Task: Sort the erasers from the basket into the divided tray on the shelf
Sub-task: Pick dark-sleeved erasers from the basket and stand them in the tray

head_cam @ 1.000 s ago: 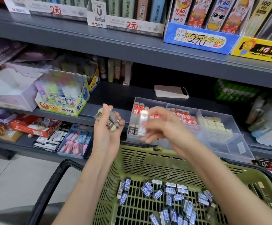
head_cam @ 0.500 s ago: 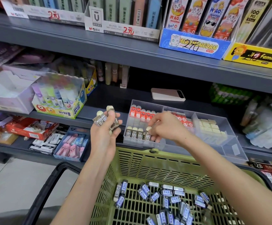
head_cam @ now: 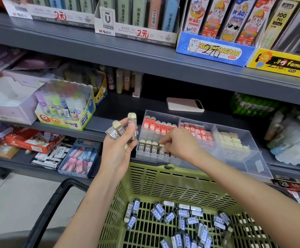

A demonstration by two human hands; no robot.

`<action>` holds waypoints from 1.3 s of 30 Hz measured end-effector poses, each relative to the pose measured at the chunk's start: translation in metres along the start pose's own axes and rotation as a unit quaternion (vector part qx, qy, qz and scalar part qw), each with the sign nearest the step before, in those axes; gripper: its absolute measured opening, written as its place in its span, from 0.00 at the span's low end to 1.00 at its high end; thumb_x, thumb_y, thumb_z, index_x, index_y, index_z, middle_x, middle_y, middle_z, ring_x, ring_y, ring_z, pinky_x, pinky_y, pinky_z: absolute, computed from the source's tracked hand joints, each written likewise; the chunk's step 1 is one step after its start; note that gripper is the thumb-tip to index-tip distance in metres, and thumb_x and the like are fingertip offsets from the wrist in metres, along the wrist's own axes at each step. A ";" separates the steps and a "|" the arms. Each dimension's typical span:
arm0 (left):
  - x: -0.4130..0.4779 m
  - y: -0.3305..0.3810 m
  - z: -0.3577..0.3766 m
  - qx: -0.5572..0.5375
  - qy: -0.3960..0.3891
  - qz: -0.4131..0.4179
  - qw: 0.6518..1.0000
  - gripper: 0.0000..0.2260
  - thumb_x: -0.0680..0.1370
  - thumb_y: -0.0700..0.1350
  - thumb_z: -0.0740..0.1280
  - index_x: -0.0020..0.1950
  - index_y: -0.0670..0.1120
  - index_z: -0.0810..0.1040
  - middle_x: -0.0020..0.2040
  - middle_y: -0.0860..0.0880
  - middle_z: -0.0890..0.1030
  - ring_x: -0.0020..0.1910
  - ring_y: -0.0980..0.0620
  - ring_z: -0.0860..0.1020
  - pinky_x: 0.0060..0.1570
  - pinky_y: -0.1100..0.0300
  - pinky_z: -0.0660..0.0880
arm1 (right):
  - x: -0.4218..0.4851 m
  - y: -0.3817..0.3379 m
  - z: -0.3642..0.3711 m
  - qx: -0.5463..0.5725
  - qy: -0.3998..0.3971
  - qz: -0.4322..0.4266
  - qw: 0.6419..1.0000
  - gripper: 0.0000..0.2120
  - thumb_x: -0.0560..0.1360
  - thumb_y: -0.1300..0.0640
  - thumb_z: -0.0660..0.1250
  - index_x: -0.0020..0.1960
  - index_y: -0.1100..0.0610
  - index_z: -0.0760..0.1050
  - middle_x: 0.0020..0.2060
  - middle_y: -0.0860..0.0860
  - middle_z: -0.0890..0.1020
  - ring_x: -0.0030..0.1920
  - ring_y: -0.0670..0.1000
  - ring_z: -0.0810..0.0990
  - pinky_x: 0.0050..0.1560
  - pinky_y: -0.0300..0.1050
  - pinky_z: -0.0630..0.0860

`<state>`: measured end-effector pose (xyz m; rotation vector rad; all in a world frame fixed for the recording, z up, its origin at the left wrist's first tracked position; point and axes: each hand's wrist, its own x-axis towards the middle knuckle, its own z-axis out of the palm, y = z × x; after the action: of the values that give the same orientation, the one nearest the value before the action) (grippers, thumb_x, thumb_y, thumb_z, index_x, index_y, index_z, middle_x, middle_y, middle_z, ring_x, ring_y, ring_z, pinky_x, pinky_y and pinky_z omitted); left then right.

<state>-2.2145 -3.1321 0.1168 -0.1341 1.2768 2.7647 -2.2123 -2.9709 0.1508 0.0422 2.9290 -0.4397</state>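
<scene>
My left hand (head_cam: 118, 151) grips a bunch of brown-sleeved erasers (head_cam: 121, 129) upright, just left of the clear divided tray (head_cam: 235, 160) on the shelf. My right hand (head_cam: 178, 143) reaches into the tray's front left compartment, its fingertips on a brown eraser (head_cam: 161, 149) at the end of a row of the same kind. Behind that row stand red-sleeved erasers (head_cam: 157, 126); cream blocks (head_cam: 229, 140) fill a compartment to the right. The green basket (head_cam: 163, 178) below holds several blue-sleeved erasers (head_cam: 181, 217).
A phone (head_cam: 185, 104) lies on the shelf behind the tray. A glue stick box (head_cam: 65, 108) stands to the left, a blue box of pink erasers (head_cam: 79, 158) below it. The basket's black handle (head_cam: 47, 208) hangs at the left. The upper shelf edge (head_cam: 145, 58) overhangs.
My right hand carried one eraser from in front of me down into the tray's front left compartment and now sets it in the row. My left hand stays raised with its bunch.
</scene>
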 end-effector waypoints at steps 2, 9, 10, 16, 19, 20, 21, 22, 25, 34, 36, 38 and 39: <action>-0.001 -0.001 0.001 0.008 -0.024 0.004 1.000 0.09 0.68 0.44 0.71 0.47 0.49 0.83 0.35 0.54 0.81 0.33 0.61 0.77 0.30 0.68 0.73 | -0.004 0.001 -0.003 -0.026 0.042 -0.021 0.999 0.12 0.75 0.58 0.66 0.57 0.52 0.80 0.53 0.49 0.83 0.53 0.50 0.80 0.54 0.45 0.76; -0.002 -0.004 0.001 0.165 -0.098 0.079 0.978 0.11 0.64 0.46 0.76 0.45 0.54 0.84 0.38 0.53 0.83 0.35 0.59 0.77 0.33 0.69 0.71 | -0.021 -0.025 -0.026 0.392 0.048 -0.078 0.915 0.06 0.74 0.54 0.68 0.47 0.57 0.79 0.33 0.54 0.81 0.29 0.51 0.78 0.31 0.46 0.76; -0.003 -0.005 0.001 0.195 -0.096 0.089 0.972 0.11 0.64 0.48 0.76 0.45 0.55 0.84 0.39 0.53 0.84 0.36 0.60 0.79 0.34 0.69 0.72 | -0.021 -0.027 -0.025 0.384 0.050 -0.077 0.919 0.06 0.74 0.56 0.69 0.46 0.60 0.79 0.31 0.53 0.80 0.27 0.50 0.77 0.30 0.46 0.76; -0.001 -0.005 -0.001 0.111 -0.037 0.063 0.991 0.12 0.76 0.55 0.64 0.45 0.47 0.80 0.33 0.48 0.79 0.30 0.54 0.71 0.28 0.66 0.68 | -0.013 0.006 -0.049 0.312 0.120 -0.067 0.940 0.02 0.71 0.59 0.71 0.41 0.54 0.82 0.37 0.50 0.83 0.36 0.46 0.78 0.44 0.42 0.75; 0.003 -0.003 -0.003 0.053 0.015 0.019 0.998 0.12 0.77 0.52 0.62 0.51 0.44 0.73 0.32 0.46 0.80 0.31 0.53 0.74 0.24 0.66 0.67 | -0.009 0.025 -0.055 0.138 0.077 -0.062 0.985 0.01 0.70 0.55 0.73 0.41 0.51 0.81 0.39 0.49 0.84 0.42 0.49 0.80 0.49 0.46 0.75; 0.003 -0.003 -0.002 0.044 0.021 0.013 0.999 0.09 0.79 0.49 0.62 0.52 0.44 0.70 0.33 0.45 0.80 0.32 0.53 0.75 0.25 0.66 0.68 | -0.007 0.027 -0.053 0.115 0.050 -0.060 0.990 0.04 0.69 0.56 0.74 0.43 0.51 0.80 0.39 0.49 0.84 0.42 0.49 0.80 0.49 0.45 0.75; 0.003 -0.004 -0.002 0.040 0.026 0.010 0.999 0.07 0.80 0.47 0.61 0.52 0.45 0.68 0.35 0.44 0.81 0.33 0.52 0.76 0.25 0.66 0.68 | -0.005 0.027 -0.050 0.105 0.024 -0.055 0.993 0.07 0.68 0.56 0.74 0.44 0.51 0.79 0.38 0.48 0.84 0.42 0.48 0.80 0.48 0.43 0.74; 0.003 -0.004 -0.001 0.040 0.029 0.010 0.999 0.05 0.81 0.46 0.61 0.52 0.45 0.67 0.36 0.43 0.81 0.34 0.51 0.77 0.26 0.66 0.69 | -0.003 0.026 -0.047 0.092 0.008 -0.055 0.994 0.08 0.67 0.56 0.75 0.44 0.51 0.77 0.37 0.48 0.84 0.40 0.47 0.79 0.46 0.41 0.72; 0.000 -0.002 -0.001 0.065 0.026 0.027 0.997 0.05 0.81 0.46 0.60 0.49 0.45 0.68 0.38 0.44 0.83 0.35 0.52 0.78 0.29 0.65 0.71 | 0.001 0.024 -0.040 0.014 -0.006 -0.079 0.997 0.08 0.66 0.53 0.76 0.42 0.52 0.79 0.37 0.45 0.81 0.41 0.45 0.75 0.36 0.35 0.64; 0.001 -0.004 -0.001 0.156 0.056 0.058 0.984 0.05 0.76 0.55 0.65 0.46 0.55 0.75 0.34 0.62 0.78 0.35 0.65 0.76 0.39 0.67 0.71 | -0.007 0.018 -0.015 -0.405 0.081 -0.204 0.888 0.10 0.75 0.49 0.62 0.43 0.52 0.80 0.38 0.47 0.78 0.41 0.50 0.58 0.38 0.46 0.54; -0.001 -0.002 -0.002 0.146 0.035 0.069 0.986 0.08 0.72 0.56 0.67 0.45 0.54 0.76 0.32 0.60 0.75 0.30 0.64 0.72 0.30 0.72 0.69 | -0.012 0.015 -0.013 -0.429 0.086 -0.217 0.873 0.07 0.74 0.53 0.63 0.39 0.52 0.76 0.38 0.47 0.77 0.41 0.51 0.58 0.38 0.47 0.54; -0.002 0.000 -0.002 0.129 0.012 0.077 0.989 0.08 0.67 0.56 0.71 0.40 0.53 0.78 0.32 0.55 0.74 0.28 0.61 0.67 0.25 0.71 0.65 | -0.014 0.012 -0.014 -0.380 0.101 -0.233 0.890 0.06 0.75 0.56 0.62 0.41 0.53 0.77 0.39 0.48 0.77 0.43 0.52 0.62 0.43 0.47 0.57; -0.003 0.000 -0.001 0.127 0.001 0.077 0.989 0.08 0.65 0.55 0.72 0.38 0.54 0.80 0.33 0.53 0.74 0.27 0.60 0.65 0.25 0.71 0.63 | -0.014 0.009 -0.015 -0.306 0.130 -0.231 0.914 0.08 0.77 0.53 0.61 0.46 0.53 0.79 0.42 0.48 0.79 0.45 0.51 0.67 0.45 0.46 0.62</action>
<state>-2.2113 -3.1334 0.1165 -0.0192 1.6907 2.6905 -2.2006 -2.9577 0.1643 -0.7363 3.1737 0.4877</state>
